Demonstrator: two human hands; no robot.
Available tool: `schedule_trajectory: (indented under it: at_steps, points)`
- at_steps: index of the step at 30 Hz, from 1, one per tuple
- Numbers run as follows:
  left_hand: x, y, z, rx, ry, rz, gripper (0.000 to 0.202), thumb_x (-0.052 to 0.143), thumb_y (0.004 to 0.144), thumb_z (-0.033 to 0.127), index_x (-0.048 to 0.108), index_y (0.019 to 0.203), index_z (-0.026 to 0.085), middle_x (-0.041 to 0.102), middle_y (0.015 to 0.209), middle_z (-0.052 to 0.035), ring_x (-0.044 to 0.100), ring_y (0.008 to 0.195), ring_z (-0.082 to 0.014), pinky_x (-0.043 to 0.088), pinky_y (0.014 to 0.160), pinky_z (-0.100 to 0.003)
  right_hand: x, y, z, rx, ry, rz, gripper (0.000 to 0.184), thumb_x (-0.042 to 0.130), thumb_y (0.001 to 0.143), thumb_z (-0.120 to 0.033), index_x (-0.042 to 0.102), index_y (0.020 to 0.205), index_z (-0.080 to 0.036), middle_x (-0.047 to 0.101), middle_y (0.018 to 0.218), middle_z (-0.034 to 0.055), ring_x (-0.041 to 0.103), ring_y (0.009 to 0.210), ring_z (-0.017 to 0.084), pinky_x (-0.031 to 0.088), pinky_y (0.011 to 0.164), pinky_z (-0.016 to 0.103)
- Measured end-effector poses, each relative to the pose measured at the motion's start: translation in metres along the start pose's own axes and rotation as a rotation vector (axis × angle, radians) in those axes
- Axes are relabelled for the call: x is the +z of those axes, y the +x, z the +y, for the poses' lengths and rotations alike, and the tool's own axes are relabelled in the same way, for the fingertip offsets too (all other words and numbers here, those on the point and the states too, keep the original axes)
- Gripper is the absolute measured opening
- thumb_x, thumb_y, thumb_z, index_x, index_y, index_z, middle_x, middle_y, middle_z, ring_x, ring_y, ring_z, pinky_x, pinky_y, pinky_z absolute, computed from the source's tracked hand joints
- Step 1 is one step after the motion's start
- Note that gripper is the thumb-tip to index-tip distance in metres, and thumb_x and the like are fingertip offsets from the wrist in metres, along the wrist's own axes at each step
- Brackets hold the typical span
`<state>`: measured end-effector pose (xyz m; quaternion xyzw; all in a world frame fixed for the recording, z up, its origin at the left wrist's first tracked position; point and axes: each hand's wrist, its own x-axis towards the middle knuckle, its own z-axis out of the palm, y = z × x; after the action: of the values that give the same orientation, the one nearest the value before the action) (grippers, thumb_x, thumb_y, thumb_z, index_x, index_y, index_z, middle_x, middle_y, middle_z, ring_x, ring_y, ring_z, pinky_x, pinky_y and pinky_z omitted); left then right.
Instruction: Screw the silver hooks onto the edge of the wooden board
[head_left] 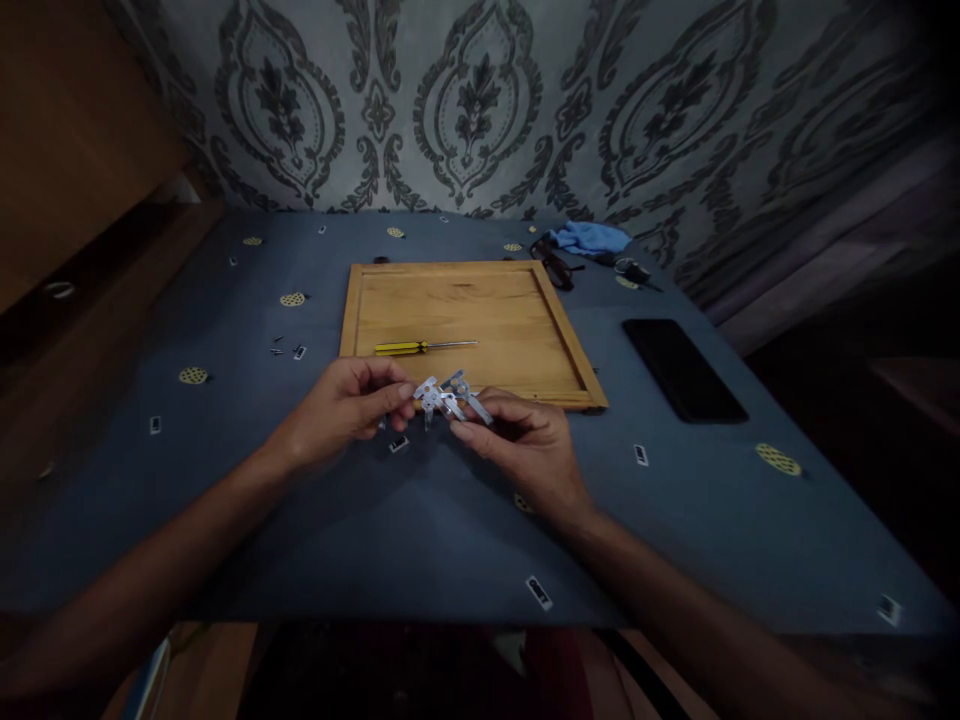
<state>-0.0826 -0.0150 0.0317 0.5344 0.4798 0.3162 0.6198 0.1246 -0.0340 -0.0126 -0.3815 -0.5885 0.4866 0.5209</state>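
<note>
Both my hands meet over the near edge of a wooden tray on a blue-covered table. My left hand pinches one end of a small silver metal bracket assembly. My right hand grips the other end with fingers curled under it. The metal piece has several holes and thin strips sticking out. A yellow-handled screwdriver lies inside the tray, just beyond my hands.
A black phone lies right of the tray. A blue cloth, dark glasses and a small dark object sit at the back right. Small screws lie left of the tray. Patterned wallpaper stands behind the table.
</note>
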Motion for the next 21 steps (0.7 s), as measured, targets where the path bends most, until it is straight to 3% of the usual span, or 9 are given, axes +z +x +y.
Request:
schedule_trajectory:
  at_steps: [21]
  points:
    - [0.0008,0.0004,-0.0008,0.010,-0.032,-0.017,0.032,0.079,0.075,0.042,0.064,0.074,0.014,0.063,0.067,-0.0003,0.052,0.055,-0.0058,0.026,0.040,-0.012,-0.0015,-0.0006,-0.0006,-0.040,-0.049,-0.031,0.005,0.082,0.077,-0.021,0.080,0.074,-0.025,0.076,0.074,-0.0006,0.068,0.071,0.014,0.056,0.070,0.028]
